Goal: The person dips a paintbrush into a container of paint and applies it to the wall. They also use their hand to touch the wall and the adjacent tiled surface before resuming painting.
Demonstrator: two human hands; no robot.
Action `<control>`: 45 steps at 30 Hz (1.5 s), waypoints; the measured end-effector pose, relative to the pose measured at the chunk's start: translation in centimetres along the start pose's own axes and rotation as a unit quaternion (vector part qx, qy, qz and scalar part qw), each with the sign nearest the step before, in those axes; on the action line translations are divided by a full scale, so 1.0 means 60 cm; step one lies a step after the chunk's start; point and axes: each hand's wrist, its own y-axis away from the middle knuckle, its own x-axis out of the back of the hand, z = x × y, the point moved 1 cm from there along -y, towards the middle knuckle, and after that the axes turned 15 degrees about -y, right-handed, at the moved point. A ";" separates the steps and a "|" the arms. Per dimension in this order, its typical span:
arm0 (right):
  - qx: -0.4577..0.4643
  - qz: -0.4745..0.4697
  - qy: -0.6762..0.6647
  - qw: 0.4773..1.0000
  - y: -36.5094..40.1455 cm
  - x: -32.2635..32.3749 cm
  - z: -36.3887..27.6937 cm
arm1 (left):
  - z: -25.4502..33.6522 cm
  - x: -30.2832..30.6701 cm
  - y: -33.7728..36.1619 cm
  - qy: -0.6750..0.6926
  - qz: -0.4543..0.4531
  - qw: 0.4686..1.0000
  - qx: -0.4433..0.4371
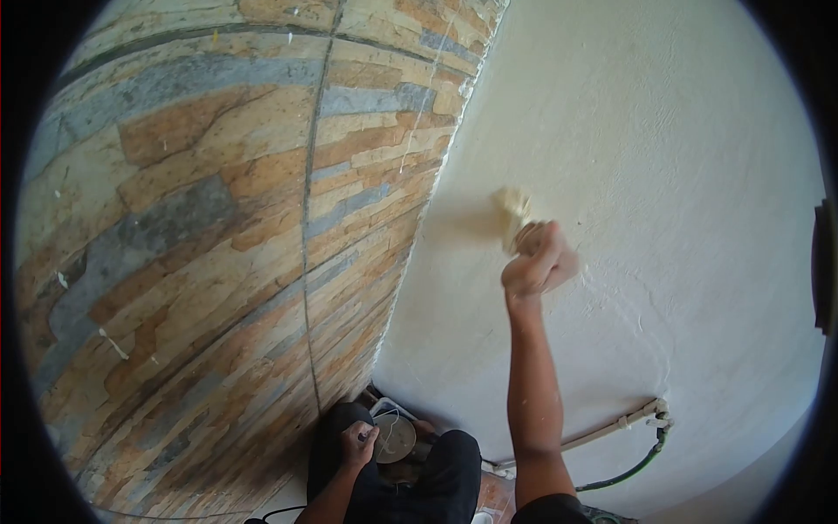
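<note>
Up against the pale wall (611,175), my right hand (543,258) is closed around what looks like a paintbrush with cream bristles (511,210). The hand and bristles are slightly blurred, and the handle is hidden in my fist. Low between my dark-clothed legs stands a round container (397,441) with a beige surface, seen from above. A thin white line, perhaps its handle, curves over it. My left hand (359,443) is closed at the container's left side, by my knee. What its fingers hold is hidden.
Stone-look tiles (218,218) with white splashes cover the left wall and meet the pale wall at a rough white edge. A pale pipe (611,428) with a green hose (633,472) runs along the lower right. A dark object (822,266) sits at the right edge.
</note>
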 end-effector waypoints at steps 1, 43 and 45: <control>0.000 -0.001 0.001 1.000 0.019 0.004 -0.007 | -0.003 -0.002 0.000 0.001 -0.001 1.000 0.000; 0.148 0.039 -0.073 0.986 -0.142 0.101 -0.031 | -0.014 -0.011 -0.001 -0.009 -0.035 0.999 0.028; 0.064 0.034 -0.072 0.995 -0.037 0.118 -0.050 | -0.015 -0.010 0.000 -0.003 -0.034 0.999 0.024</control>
